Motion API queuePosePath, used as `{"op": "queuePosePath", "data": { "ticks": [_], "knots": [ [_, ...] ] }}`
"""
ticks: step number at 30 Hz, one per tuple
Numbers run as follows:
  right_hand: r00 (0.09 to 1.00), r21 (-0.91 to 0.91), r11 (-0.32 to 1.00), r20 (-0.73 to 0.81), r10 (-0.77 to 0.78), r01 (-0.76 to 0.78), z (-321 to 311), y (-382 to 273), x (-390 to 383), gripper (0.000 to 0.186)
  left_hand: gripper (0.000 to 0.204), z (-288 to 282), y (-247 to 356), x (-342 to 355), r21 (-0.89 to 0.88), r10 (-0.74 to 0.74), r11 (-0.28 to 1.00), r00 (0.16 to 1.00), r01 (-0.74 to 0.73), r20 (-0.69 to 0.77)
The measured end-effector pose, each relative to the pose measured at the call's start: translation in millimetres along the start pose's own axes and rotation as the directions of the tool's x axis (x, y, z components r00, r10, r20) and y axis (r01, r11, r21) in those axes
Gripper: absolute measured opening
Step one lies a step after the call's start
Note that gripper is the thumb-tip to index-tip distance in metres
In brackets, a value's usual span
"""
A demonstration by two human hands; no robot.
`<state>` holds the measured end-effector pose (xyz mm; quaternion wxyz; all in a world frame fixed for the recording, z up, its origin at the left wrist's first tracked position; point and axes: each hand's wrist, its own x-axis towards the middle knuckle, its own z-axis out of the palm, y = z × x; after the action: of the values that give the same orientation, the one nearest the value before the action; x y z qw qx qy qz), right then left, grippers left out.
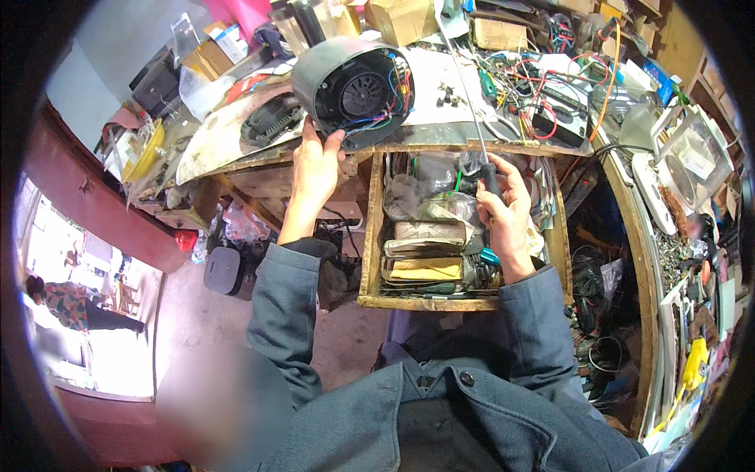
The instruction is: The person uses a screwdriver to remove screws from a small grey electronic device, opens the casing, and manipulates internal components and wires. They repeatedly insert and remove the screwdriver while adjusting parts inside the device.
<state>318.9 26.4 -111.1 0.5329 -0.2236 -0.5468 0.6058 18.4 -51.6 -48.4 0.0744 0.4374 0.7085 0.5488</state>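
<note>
At the bench's front edge my left hand (317, 169) is closed on the lower rim of a black round appliance housing (314, 82). The housing is tipped so its open side shows a black fan (366, 94) and thin coloured wires. My right hand (507, 200) grips a screwdriver (490, 179) by its dark handle, and the long metal shaft points up and away over the bench. Beneath that hand a wooden drawer (366, 267) is pulled out, packed with plastic bags, small boxes and tools. Left of the housing lies a black oval grille-like part (271, 119).
Tangled wires (550, 94) and a multi-outlet power strip (558, 122) lie on the bench at right. Small dark pieces (450, 96) sit on the white sheet. A yellow basket (143, 153) stands at far left. The right-hand shelf is crowded with parts. Below, a dark bin (222, 270) stands on the floor.
</note>
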Motion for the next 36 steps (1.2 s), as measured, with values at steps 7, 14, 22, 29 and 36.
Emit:
{"op": "queuePosePath", "data": {
  "ticks": [7,14,22,29,36],
  "knots": [
    [1.000,-0.042,0.999,-0.027,-0.004,0.002,-1.3,-1.2,-0.1,0.056,0.031,1.0,11.2,-5.4,-0.085,-0.068,0.994,0.997,0.066,-0.021],
    [1.000,0.009,1.000,0.000,0.018,-0.018,-12.3,-19.6,-27.0,0.044,0.067,-11.4,11.3,-9.5,-0.012,-0.019,1.000,0.990,0.021,0.137],
    [0.972,-0.219,0.966,0.155,0.176,-0.140,-71.0,-57.0,-112.7,0.042,0.120,-31.7,-5.8,11.3,-0.013,0.271,0.963,0.962,-0.271,0.038],
    [0.935,-0.486,0.866,0.236,0.263,-0.121,-26.1,-80.8,-122.1,0.041,0.105,-63.4,10.7,85.6,-0.036,0.391,0.919,0.900,-0.392,0.194],
    [0.958,-0.449,0.892,0.236,0.161,-0.039,23.3,-59.6,-107.9,0.042,0.082,-49.8,17.4,104.0,0.028,0.440,0.884,0.851,-0.466,0.286]
  ]
}}
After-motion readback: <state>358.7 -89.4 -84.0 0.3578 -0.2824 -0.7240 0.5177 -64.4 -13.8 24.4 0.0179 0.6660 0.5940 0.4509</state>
